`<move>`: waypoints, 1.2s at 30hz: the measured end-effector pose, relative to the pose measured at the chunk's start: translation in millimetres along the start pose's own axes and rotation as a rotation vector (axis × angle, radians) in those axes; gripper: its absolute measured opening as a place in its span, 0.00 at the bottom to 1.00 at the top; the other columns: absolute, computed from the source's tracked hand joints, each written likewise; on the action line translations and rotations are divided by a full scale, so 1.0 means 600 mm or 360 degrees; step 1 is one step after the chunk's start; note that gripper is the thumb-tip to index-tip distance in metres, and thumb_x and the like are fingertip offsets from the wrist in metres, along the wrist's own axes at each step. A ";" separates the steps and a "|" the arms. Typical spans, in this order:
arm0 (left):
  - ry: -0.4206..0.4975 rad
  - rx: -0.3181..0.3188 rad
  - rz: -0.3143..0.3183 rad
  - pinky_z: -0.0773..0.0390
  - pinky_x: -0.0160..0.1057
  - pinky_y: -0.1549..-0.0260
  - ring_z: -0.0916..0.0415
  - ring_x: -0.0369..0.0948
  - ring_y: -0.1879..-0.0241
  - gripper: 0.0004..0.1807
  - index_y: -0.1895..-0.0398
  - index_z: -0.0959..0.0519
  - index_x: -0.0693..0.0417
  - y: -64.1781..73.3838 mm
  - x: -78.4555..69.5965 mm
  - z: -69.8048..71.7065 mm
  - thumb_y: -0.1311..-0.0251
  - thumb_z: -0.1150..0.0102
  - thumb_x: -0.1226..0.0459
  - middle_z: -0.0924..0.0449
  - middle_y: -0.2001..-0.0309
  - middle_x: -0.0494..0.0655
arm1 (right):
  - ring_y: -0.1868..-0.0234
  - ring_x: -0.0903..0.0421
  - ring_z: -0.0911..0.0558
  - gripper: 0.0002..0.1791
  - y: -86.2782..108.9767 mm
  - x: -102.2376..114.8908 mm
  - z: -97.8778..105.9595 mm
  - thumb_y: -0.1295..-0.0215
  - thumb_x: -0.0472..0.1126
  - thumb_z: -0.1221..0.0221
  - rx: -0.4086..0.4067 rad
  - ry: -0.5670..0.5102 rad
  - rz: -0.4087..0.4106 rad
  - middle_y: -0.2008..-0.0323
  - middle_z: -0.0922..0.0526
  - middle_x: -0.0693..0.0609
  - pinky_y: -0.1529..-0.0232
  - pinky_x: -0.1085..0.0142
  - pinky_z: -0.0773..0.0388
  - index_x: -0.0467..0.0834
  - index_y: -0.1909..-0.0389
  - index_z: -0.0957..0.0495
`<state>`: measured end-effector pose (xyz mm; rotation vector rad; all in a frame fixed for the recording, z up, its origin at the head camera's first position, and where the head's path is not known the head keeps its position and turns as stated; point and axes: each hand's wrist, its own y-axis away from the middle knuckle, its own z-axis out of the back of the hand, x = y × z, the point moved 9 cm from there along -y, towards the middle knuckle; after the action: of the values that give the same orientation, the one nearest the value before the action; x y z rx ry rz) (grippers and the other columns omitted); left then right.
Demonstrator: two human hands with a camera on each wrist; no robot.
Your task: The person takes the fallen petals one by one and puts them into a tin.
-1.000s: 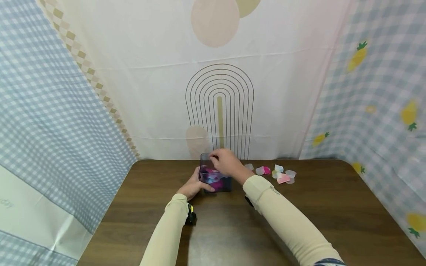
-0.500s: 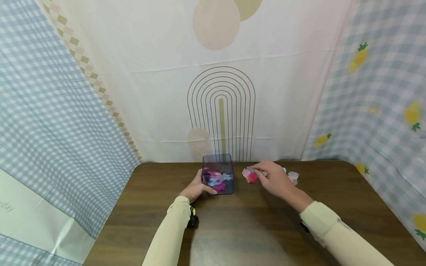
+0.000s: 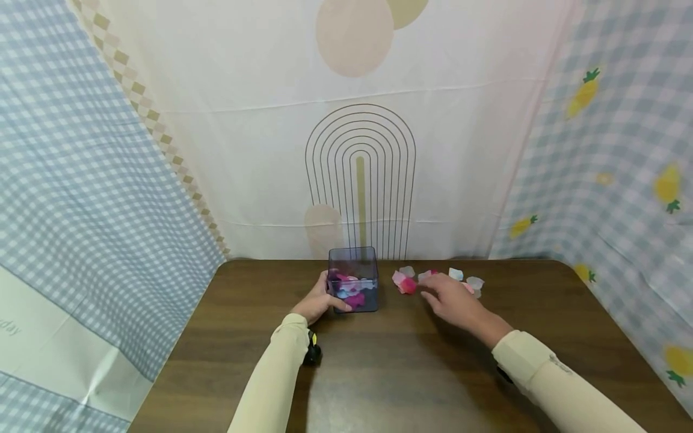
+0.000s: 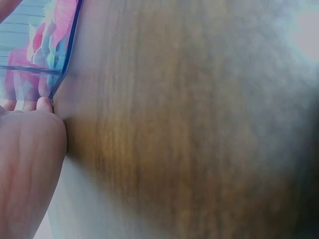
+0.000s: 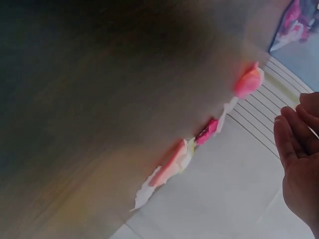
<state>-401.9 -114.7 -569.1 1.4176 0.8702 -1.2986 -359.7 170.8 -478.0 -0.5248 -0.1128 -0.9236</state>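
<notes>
A see-through, purplish box [image 3: 352,264] stands near the table's back edge with pink, magenta and pale blue petals [image 3: 354,299] in it. My left hand [image 3: 316,302] grips the box at its left side, thumb across the front and fingers behind the side wall. In the left wrist view, fingertips [image 4: 44,104] show right at the box's lower corner. To the right, my right hand [image 3: 453,300] hovers by loose fabric-like petals [image 3: 406,284], its fingers loosely bent with nothing between them. The right wrist view shows the same hand [image 5: 299,149] above the row of petals [image 5: 172,164].
More petals, white, pale blue and pale pink [image 3: 474,282], lie behind and right of the right hand, partly covered by it. The brown wooden table [image 3: 373,367] ends at a patterned cloth backdrop [image 3: 260,180]. A checked cloth [image 3: 612,198] hangs at the right side.
My right hand has moved from over the box to the petals on the right, and its fingertips have parted since half a second ago. The left hand keeps its grip on the box.
</notes>
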 end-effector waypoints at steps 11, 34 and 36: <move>0.0015 -0.0003 0.0013 0.36 0.56 0.21 0.26 0.52 0.30 0.59 0.23 0.46 0.49 0.003 -0.003 0.002 0.59 0.23 0.79 0.31 0.27 0.57 | 0.52 0.44 0.14 0.11 -0.049 -0.031 -0.076 0.33 0.35 0.32 0.0251 0.0057 -0.0084 0.57 0.11 0.44 0.45 0.46 0.17 0.35 0.51 0.13; 0.0005 -0.0012 0.0018 0.38 0.58 0.20 0.27 0.53 0.29 0.58 0.23 0.45 0.47 0.005 0.000 0.003 0.58 0.22 0.78 0.31 0.27 0.57 | 0.56 0.47 0.11 0.05 -0.060 -0.070 -0.083 0.30 0.33 0.36 0.0148 0.0004 -0.0130 0.62 0.09 0.46 0.48 0.47 0.14 0.38 0.60 0.11; -0.0005 -0.0013 0.0014 0.39 0.58 0.19 0.27 0.53 0.29 0.59 0.23 0.45 0.47 0.004 -0.001 0.003 0.58 0.22 0.78 0.31 0.27 0.57 | 0.55 0.46 0.11 0.06 -0.061 -0.069 -0.075 0.30 0.33 0.36 0.0121 -0.0001 -0.0136 0.61 0.09 0.45 0.48 0.46 0.14 0.37 0.59 0.11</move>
<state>-399.9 -116.9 -568.0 1.4115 0.8652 -1.2887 -419.3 162.0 -516.3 -0.4524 -0.1717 -0.9986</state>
